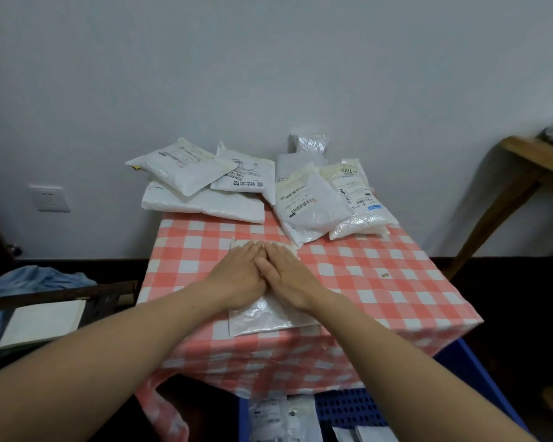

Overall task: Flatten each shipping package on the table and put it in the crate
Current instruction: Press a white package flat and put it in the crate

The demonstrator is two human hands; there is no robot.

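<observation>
Head view: a surface [380,282] covered in a red-and-white checked cloth stands against a pale wall. On the middle of the surface, reaching toward its near edge, lies a flat white glossy plastic shipping package [262,317]. Both hands lie palm down on it, side by side and touching each other. The left hand [240,275] has its fingers [253,250] straight and together, pressing on the package. The right hand [289,275] does the same with its fingers [275,252] stretched out flat. Neither hand curls round anything.

Along the far edge of the surface wait two heaps of white plastic mailers with printed labels: a left heap [201,186] that overhangs the far left corner, and a right heap [323,199] at the far right. A small tan scrap [384,275] lies on the right part of the surface.

Below the near edge of the surface stands a blue plastic crate [345,409] with a perforated bottom, and flat white packages [278,416] lie in it. To the left of the surface a white wall socket [49,198] sits on the wall, and to its right a wooden table leg [505,205] slants down
</observation>
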